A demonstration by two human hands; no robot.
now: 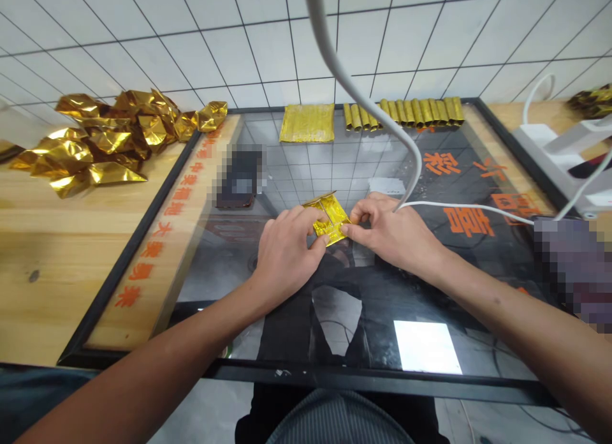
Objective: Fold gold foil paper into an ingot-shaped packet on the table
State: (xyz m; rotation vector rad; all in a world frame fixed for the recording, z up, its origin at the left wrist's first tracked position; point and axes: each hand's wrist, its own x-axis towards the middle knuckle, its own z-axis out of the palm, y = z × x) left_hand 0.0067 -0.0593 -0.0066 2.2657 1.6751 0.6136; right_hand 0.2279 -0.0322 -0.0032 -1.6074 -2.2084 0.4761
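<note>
On the glass tabletop (217, 272), the left hand (289, 243) is pinching narrowly toward its left edge and the right hand (394, 233) is pinching narrowly toward its right edge, both holding the gold foil piece (337, 212). The foil is lying about mid-tabletop between them, left hand covering more; its long axis isn't showing clearly.

Passage: between forearms (205, 342), at near edge of glass counter (335, 373). Obstructions — hanging white cable (333, 61) beside right hand (394, 232), gold rolls (408, 113) along far edge.
</note>
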